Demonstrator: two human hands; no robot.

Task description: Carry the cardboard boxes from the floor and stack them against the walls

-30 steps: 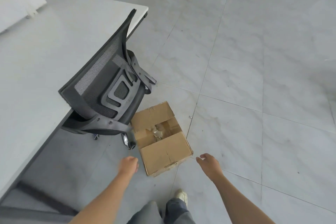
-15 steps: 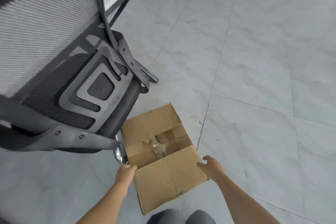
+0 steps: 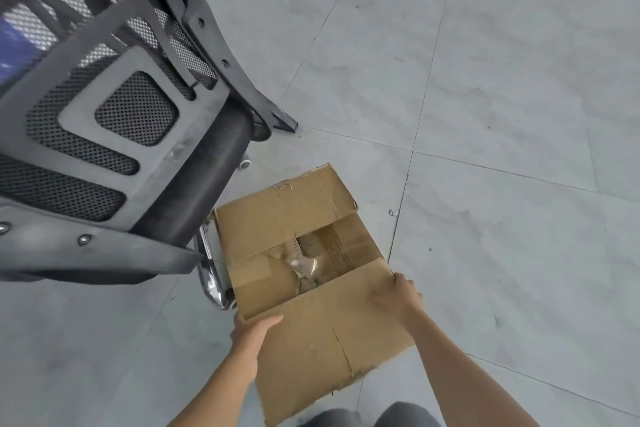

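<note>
Cardboard box: on the tiled floor right in front of my legs, top open, one flap splayed toward me and the other away.
Inside: some crumpled clear tape or film. I can't make out anything else in there.
Left hand: at the left corner of the near flap, thumb laid over the top face and fingers tucked out of sight under the edge. It reads as a pinch on the cardboard.
Right hand: at the flap's right corner, fingers bent over the edge and touching it. It is blurred, so I can't judge how firm the hold is.
Key relation: the box lies straight ahead of my fingers, between my two hands. Its long axis runs away from me and leans slightly left, and my hands span its short width. Neither hand is nearer, as both are at the near end.
Office chair: close on the left. Its chrome base leg is just beside the box's left wall, perhaps touching it.
Step in hand: securing a two-handed hold — the box is not yet lifted, I judge.
Next move needs: a lift up and back toward me, away from the chair leg.
Risk: I have only a loose flap — it may fold or tear at its cracked crease, so a hold lower on the walls seems safer.
</note>
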